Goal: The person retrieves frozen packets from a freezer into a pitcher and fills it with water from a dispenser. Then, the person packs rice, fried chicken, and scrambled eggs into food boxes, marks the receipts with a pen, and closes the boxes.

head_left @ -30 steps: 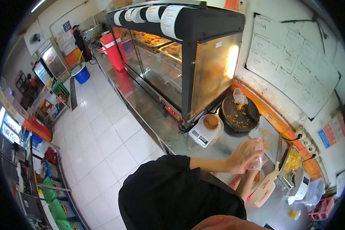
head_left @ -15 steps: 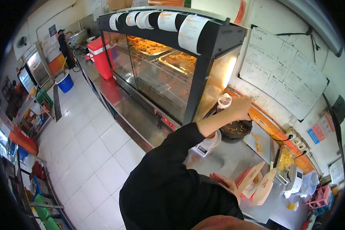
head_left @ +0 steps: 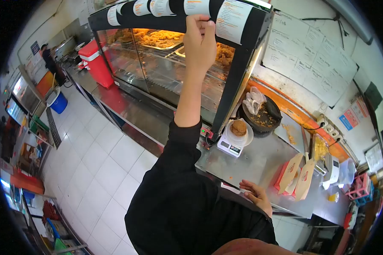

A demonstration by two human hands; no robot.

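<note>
My left hand [head_left: 201, 40] reaches up to the top front edge of the heated display case. Its fingertips are closed at the lower edge of a white printed paper slip [head_left: 196, 7]. My right hand [head_left: 258, 196] is held low by the counter's front edge, fingers apart and holding nothing. Nearest to it is an open red-and-white takeaway box [head_left: 303, 178], whose contents are mostly hidden. A small digital scale [head_left: 230, 147] carries a clear plastic dish with a round brown food piece [head_left: 238, 128]. Behind these, a crumpled clear plastic bag [head_left: 254, 101] rests on a black round pan [head_left: 266, 121].
Trays of fried food [head_left: 161, 39] sit inside the glass case. Along the wall are a cutting board [head_left: 287, 131] with scraps, a metal tray of yellow food [head_left: 320, 148] and a white appliance [head_left: 331, 170]. A co-worker [head_left: 51, 63] stands far left, beyond a blue bucket [head_left: 58, 103].
My left hand has moved from above the black pan up to the paper slips. The scale's food is no longer covered by my arm. My right hand is now farther from the box.
</note>
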